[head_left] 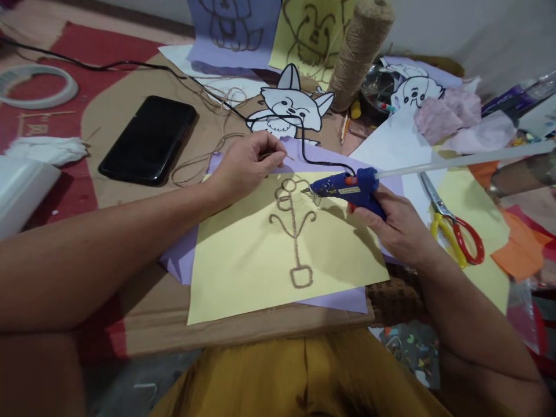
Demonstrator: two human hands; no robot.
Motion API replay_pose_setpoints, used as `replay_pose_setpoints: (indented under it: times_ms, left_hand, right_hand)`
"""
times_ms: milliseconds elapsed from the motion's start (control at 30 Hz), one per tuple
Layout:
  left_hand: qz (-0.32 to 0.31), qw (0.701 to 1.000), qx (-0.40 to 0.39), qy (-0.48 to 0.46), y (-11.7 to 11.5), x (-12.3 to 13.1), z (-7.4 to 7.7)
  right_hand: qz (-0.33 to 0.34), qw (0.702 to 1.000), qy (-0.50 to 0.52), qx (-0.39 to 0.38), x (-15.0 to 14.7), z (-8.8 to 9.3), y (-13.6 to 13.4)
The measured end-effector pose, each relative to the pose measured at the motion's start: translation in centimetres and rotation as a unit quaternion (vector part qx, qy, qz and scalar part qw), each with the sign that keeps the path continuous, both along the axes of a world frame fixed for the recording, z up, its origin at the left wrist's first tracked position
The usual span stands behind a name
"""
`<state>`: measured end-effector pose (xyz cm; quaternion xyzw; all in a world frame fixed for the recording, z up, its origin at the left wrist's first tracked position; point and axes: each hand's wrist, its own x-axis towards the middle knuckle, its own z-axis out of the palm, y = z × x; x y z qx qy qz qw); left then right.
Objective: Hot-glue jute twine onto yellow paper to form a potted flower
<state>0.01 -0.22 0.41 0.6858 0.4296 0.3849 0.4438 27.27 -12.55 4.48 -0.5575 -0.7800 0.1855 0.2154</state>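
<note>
Wrapped round its handle (374,202), the right hand (398,225) held the glue gun (336,186), probably light, rigid and best taken there, nozzle (306,190) left of the grip, while the left hand (253,160) pinched apparently soft twine (290,157).

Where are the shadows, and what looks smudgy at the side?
Head view: soft shadows fall on the flat yellow paper, on both sides of the brown twine flower; head view: the purple and clear shiny things near the right edge look smeared, maybe from the lens; head view: the blue plastic glue gun looks clearer.
</note>
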Motion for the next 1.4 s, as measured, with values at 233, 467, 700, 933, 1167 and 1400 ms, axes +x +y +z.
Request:
replay_pose_setpoints:
  times_ms: [233,467,700,933,1167,1400]
  left_hand:
    - [0.005,1.0,0.0,-0.019,0.0,0.0,-0.2]
    - [0.017,1.0,-0.018,-0.014,-0.2,0.1,0.3]
    - [0.01,1.0,-0.014,-0.007,-0.2,0.1,0.2]
    - [0.005,1.0,0.004,0.004,-0.1,-0.1,0.0]
    - [0.002,1.0,-0.009,-0.015,0.0,-0.1,-0.2]
    - [0.0,1.0,0.021,0.006,-0.5,-0.1,0.2]
  right_hand:
    - [0.002,1.0,-0.011,-0.003,0.1,0.3,0.0]
    - [-0.009,1.0,-0.011,-0.001,0.1,0.5,-0.2]
    - [-0.004,1.0,-0.018,-0.009,0.1,0.4,-0.1]
    - [-0.067,0.986,0.149,-0.028,1.3,-0.5,0.8]
    - [-0.22,0.891,0.387,-0.085,2.5,-2.6,4.2]
    - [-0.322,0.883,0.324,-0.104,4.4,-3.8,6.4]
